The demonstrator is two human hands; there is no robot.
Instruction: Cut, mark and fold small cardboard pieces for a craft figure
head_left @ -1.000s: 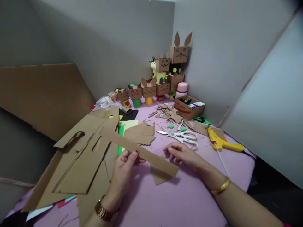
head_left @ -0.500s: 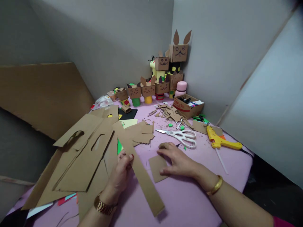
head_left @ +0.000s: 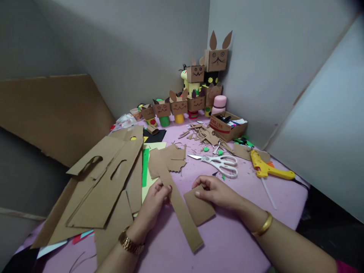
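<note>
My left hand (head_left: 155, 199) pinches a long brown cardboard strip (head_left: 182, 212) near its upper part; the strip runs from the middle of the pink table (head_left: 227, 242) toward me. Just right of it, my right hand (head_left: 217, 191) has its fingers curled on the top edge of a small cardboard square (head_left: 199, 208) lying on the table beside the strip. Each wrist carries gold: a watch on the left, a bangle on the right.
White scissors (head_left: 222, 163) and a yellow glue gun (head_left: 267, 168) lie beyond my right hand. Large cut cardboard sheets (head_left: 105, 182) cover the left side. Cardboard animal figures (head_left: 196, 91), a small box of supplies (head_left: 227, 127) and scraps fill the far corner.
The strip swung from lying crosswise to pointing toward me. My right hand moved off it and took hold of the small cardboard square, which shifted slightly right.
</note>
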